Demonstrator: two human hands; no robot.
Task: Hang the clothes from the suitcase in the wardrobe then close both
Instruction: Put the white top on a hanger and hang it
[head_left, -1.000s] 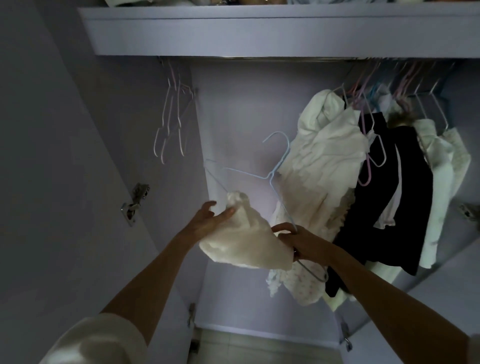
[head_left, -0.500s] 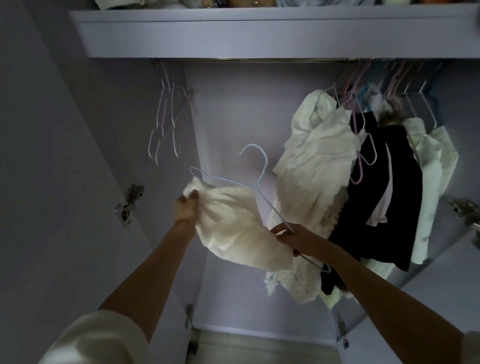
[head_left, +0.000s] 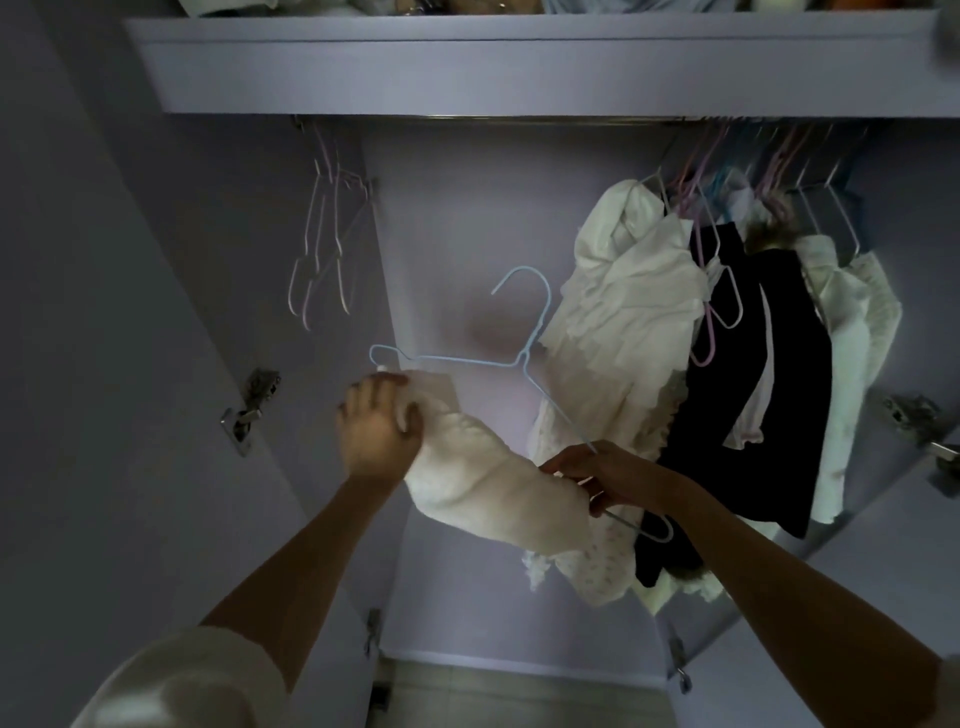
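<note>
A cream garment (head_left: 488, 478) hangs bunched between my hands in front of the open wardrobe. My left hand (head_left: 376, 431) grips its upper end just below the left tip of a light blue wire hanger (head_left: 524, 353). My right hand (head_left: 608, 475) holds the hanger's right arm together with the garment's other end. The hanger is tilted, its hook up and free of the rail (head_left: 519, 119). The suitcase is out of view.
Several white, cream and black clothes (head_left: 727, 364) hang at the right of the rail. Three empty hangers (head_left: 324, 244) dangle at the far left. A shelf (head_left: 519, 62) runs above. Open doors with hinges (head_left: 249, 410) flank both sides.
My left hand has pulled the garment's end up and left toward the hanger's left tip. The hanger has tilted more level. My right hand has stayed on the hanger's right arm.
</note>
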